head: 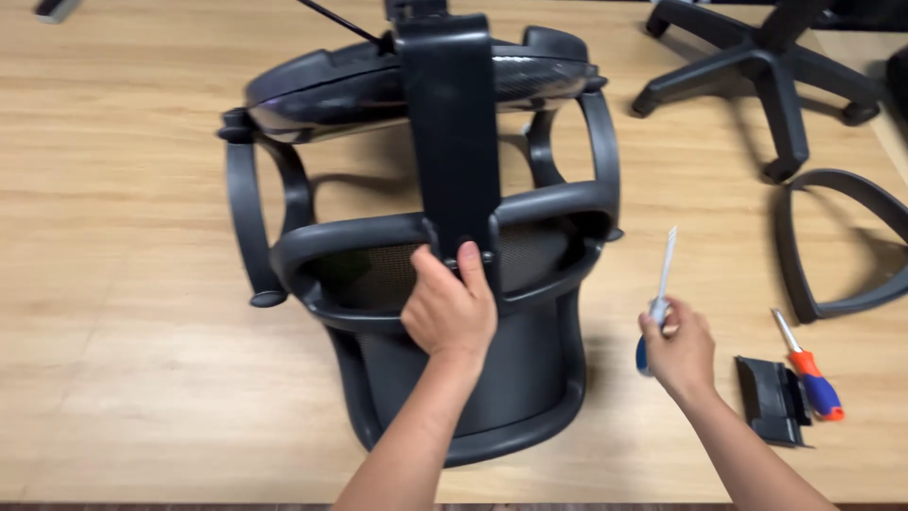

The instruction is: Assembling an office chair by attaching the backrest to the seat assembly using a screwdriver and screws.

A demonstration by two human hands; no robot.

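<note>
Floor: pale wood-grain laminate floor [123, 237] runs across the whole view, and every part lies on it.
Chair: black plastic office chair with mesh back [416, 189] lies tipped over in the middle of the floor, its seat toward the top of the view and its curved back frame toward you.
Spine: broad black plastic back-support bar [446, 123] runs from the seat down to the back frame, where its lower end meets the mesh.
Left hand: your left hand [450, 312] is closed around the lower end of the bar, thumb on one side and fingers wrapped over the edge, pressing it against the back frame.
Right hand: your right hand [675, 352] is curled tight around the blue handle of a screwdriver with a silver shaft [664, 274]; the shaft points up and away from the chair, clear of it.
Second tool: orange-and-blue handled screwdriver [810, 371] lies on the floor to the right of your right hand, untouched.
Small part: flat black plastic cover piece [771, 399] sits just beside that screwdriver, near your right wrist.
Armrest: loose black curved armrest loop [832, 241] lies at the right edge.
Base: black star-shaped chair base with legs [757, 57] rests at the upper right, well apart from both hands.
</note>
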